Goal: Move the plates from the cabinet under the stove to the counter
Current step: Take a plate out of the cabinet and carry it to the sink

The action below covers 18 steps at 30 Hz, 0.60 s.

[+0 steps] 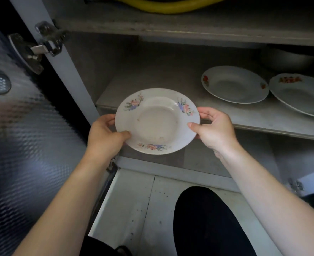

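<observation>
Head view into the open cabinet under the stove. A shallow white plate with pink-and-blue flower sprays (157,121) is held level in the air at the front of the cabinet, just ahead of the middle shelf (244,117) and clear of it.

The left hand (106,137) pinches the plate's left rim, thumb on the upper face and fingers curled beneath. The right hand (215,128) pinches the right rim in the same way, with its thumb tip on the rim and its fingers wrapped under the edge.

Two more plates lie on the shelf, well to the right. One has red flowers (234,85); the other (300,95) sits just beside it and is cut by the frame edge. A dull metal bowl (287,58) stands behind them. The worktop is not in view.

Judged stage: the first plate is being withdrawn, and the lift to the worktop is yet to come.

Hazards from this position:
- The upper shelf (189,34) overhangs the plate, so a rise begun before the plate is fully out would knock the far rim against it.
- The open door (23,126) and its hinge (41,45) lie close on the left, so a leftward swing could catch the rim or the knuckles.
- The grip holds only the smooth rim, so a tilt while standing up could let the plate slide out and break on the tiled floor (134,200).
- The person's knee (208,218) sits below the plate and may crowd the arms on rising.
</observation>
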Tool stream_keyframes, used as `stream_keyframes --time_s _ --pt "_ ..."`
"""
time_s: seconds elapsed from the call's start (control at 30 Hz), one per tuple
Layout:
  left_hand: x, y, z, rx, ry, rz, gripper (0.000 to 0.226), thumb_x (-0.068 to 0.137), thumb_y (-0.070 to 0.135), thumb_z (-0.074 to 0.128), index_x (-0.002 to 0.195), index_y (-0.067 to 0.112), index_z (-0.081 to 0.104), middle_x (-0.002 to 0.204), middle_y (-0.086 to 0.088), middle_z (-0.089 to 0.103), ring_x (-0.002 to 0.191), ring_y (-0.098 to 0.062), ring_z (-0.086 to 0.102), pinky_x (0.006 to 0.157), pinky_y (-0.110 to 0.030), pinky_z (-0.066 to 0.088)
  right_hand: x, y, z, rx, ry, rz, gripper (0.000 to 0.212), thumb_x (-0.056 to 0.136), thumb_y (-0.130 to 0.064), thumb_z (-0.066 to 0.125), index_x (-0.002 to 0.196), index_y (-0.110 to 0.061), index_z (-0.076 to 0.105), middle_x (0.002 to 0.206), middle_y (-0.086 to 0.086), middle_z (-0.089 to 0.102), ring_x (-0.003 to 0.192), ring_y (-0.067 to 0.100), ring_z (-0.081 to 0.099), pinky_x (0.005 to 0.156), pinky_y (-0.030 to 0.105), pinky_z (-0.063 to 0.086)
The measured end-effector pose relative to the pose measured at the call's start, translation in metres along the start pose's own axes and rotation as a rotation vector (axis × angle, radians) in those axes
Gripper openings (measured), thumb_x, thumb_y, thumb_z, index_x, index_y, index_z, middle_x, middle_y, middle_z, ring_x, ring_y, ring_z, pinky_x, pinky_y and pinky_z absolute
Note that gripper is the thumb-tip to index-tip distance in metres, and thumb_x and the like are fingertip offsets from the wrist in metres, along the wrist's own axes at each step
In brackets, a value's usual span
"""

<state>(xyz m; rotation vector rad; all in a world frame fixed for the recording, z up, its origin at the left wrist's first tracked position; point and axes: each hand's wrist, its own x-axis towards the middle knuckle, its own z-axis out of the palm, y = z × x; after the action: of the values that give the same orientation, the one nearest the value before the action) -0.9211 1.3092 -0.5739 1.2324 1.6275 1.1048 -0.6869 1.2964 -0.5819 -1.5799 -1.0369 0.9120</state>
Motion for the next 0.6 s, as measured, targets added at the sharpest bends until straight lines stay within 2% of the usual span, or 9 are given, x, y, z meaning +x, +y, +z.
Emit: stream_keyframes --time_s 0.13,0.3,0.43,0.53,0.6 --pt "-0.016 0.005 -0.01 0.101 -0.005 0.04 0.049 0.069 -0.001 0.074 0.109 0.02 0.055 0.097 0.012 0.06 0.083 -0.026 0.067 0.081 -0.049 0.055 -0.016 -0.001 0.001 -0.017 0.01 -0.029 0.04 0.076 -0.004 0.07 0.103 -0.03 0.059 0.093 -0.024 0.06 0.076 0.012 0.069 0.075 0.03 0.055" --pt "-0.031 -0.002 -0.02 0.089 0.032 0.024 0.049 0.071 -0.004 0.071 0.109 0.02 0.051 0.101 0.009 0.06 0.082 -0.03 0.066 0.077 -0.044 0.056 -0.031 0.0 0.007 -0.017 -0.005 -0.017 0.042 0.076 -0.004 0.07 0.107 -0.03 0.059 0.095 -0.025 0.06 0.07 0.001 0.068 0.056 0.008 0.047" --pt "-0.031 -0.004 -0.028 0.058 0.035 -0.025 0.053 0.072 -0.005 0.07 0.118 0.012 0.051 0.106 0.005 0.06 0.081 -0.026 0.067 0.076 -0.042 0.057 -0.032 -0.008 0.017 -0.033 -0.021 0.032 0.043 0.077 -0.004 0.069 0.112 -0.026 0.059 0.091 -0.029 0.057 0.068 -0.001 0.067 0.054 0.009 0.047" --pt "-0.028 -0.004 -0.035 0.034 0.03 -0.028 0.051 0.071 -0.007 0.069 0.113 0.014 0.051 0.109 -0.002 0.062 0.081 -0.026 0.067 0.076 -0.041 0.057 -0.029 -0.014 0.026 -0.035 -0.02 0.061 0.042 0.078 -0.003 0.068 0.112 -0.027 0.06 0.089 -0.029 0.057 0.069 0.002 0.067 0.054 0.011 0.046" --pt "-0.027 -0.007 -0.039 0.034 0.037 -0.03 0.049 0.071 -0.007 0.07 0.109 0.016 0.05 0.105 -0.001 0.062 0.082 -0.03 0.066 0.075 -0.041 0.056 -0.029 -0.015 0.031 -0.036 -0.015 0.07 0.041 0.078 -0.003 0.068 0.107 -0.03 0.059 0.088 -0.029 0.057 0.069 0.004 0.067 0.05 0.011 0.046"
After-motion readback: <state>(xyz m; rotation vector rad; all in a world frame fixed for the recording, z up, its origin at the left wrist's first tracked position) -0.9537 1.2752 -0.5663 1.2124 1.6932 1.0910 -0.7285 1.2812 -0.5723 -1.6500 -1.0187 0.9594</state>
